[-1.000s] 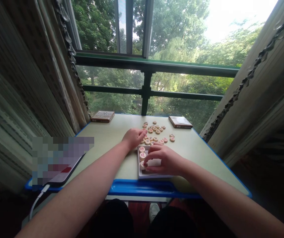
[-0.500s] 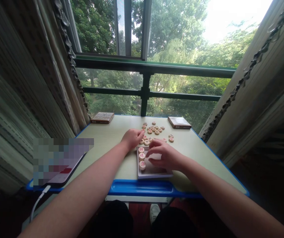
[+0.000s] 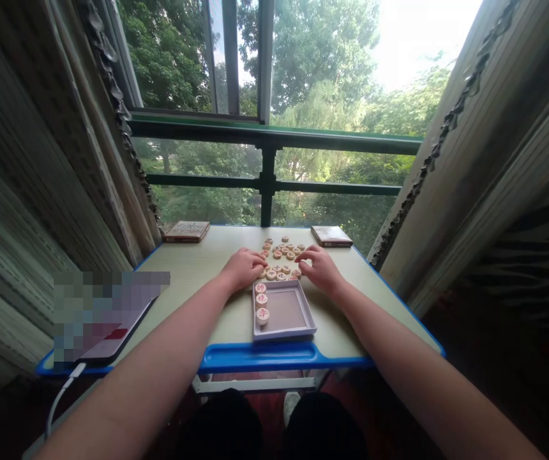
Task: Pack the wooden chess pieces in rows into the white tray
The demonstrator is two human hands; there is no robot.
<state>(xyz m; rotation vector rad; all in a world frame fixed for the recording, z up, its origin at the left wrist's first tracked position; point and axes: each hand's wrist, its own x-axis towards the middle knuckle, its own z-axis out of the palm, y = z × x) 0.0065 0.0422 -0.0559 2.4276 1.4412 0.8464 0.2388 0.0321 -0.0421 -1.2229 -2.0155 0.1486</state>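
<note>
A shallow grey tray sits near the front of the pale table. Three round wooden chess pieces with red characters lie in a column along the tray's left side. Several more loose pieces are scattered beyond the tray. My left hand rests at the left edge of that scatter, fingers curled over pieces; whether it grips one is hidden. My right hand lies at the right edge of the scatter, fingertips bent down onto the pieces.
A flat box lies at the far left corner and a second box at the far right. A phone on a cable sits at the near left. Window bars and curtains close in the table.
My right hand has left the tray and moved forward to the loose pieces. The tray now shows three pieces in its left column. The left hand stays by the scatter.
</note>
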